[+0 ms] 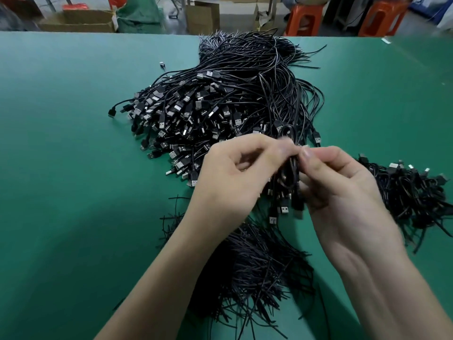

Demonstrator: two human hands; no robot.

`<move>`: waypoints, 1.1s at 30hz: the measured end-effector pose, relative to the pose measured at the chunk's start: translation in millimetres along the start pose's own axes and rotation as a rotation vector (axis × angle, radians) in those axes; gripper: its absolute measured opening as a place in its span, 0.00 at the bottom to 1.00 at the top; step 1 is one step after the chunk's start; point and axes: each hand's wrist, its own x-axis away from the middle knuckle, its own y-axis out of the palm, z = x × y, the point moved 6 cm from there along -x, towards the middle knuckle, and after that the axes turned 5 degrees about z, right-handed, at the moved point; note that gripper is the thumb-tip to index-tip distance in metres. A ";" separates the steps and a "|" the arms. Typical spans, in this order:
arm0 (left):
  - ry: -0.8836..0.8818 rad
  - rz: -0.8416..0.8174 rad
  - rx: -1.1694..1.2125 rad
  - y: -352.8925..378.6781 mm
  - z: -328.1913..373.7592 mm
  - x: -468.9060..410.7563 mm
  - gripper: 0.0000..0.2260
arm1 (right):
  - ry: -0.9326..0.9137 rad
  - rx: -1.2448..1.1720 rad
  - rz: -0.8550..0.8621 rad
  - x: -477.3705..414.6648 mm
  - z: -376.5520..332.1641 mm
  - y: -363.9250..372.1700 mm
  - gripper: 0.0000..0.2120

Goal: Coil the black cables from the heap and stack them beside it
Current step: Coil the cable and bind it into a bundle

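Grip: left hand (230, 177) and right hand (343, 192) pinch thin looped cable (290, 173) | heap (220, 106) tangled

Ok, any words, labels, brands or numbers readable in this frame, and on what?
None can be read.
USB plugs in the cable heap: any markings too small to tell.
Cardboard boxes behind the table: blurred, no print legible.
Coiled cable pinched by left hand and right hand: no label shows.

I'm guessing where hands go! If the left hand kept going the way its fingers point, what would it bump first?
Probably the right hand: the left hand points across at it, both pinching the same coiled cable, fingertips nearly touching. Depth is hard to judge.
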 end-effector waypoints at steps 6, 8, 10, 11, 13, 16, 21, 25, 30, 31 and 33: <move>0.044 0.076 -0.133 -12.1 0.0 -5.9 0.23 | 0.106 -0.111 -0.031 2.2 6.5 9.6 0.04; 0.167 0.086 -0.282 -12.2 6.7 -4.3 0.18 | 0.197 -0.203 -0.057 2.8 10.8 13.0 0.05; 0.257 0.089 -0.341 -9.1 12.0 -1.6 0.13 | 0.270 -0.295 -0.050 3.2 13.8 14.1 0.06; 0.290 0.096 -0.370 -8.3 12.9 -0.4 0.12 | 0.293 -0.333 -0.032 2.6 14.5 13.1 0.06; 0.267 0.090 -0.375 -6.5 10.7 -0.4 0.09 | 0.299 -0.375 -0.001 1.5 12.4 10.5 0.04; 0.041 -0.024 -0.135 -3.5 0.2 -2.1 0.06 | 0.240 -0.314 0.022 -0.6 8.7 5.8 0.04; -0.191 -0.116 0.069 -0.4 -5.8 -3.2 0.17 | 0.157 -0.172 0.054 -1.9 8.9 2.6 0.04; -0.315 -0.116 0.131 -1.5 -21.4 -1.5 0.03 | 0.065 -0.051 0.058 0.2 4.0 1.0 0.03; -0.442 -0.137 0.251 2.0 -33.0 -0.6 0.23 | -0.038 -0.034 0.017 4.8 -3.9 3.1 0.04; -0.455 -0.141 0.286 2.4 -34.1 -0.2 0.24 | -0.070 -0.016 -0.002 5.7 -6.1 4.5 0.04; -0.416 -0.140 0.272 1.1 -32.3 -1.0 0.19 | -0.135 0.027 -0.042 7.8 -11.3 7.6 0.05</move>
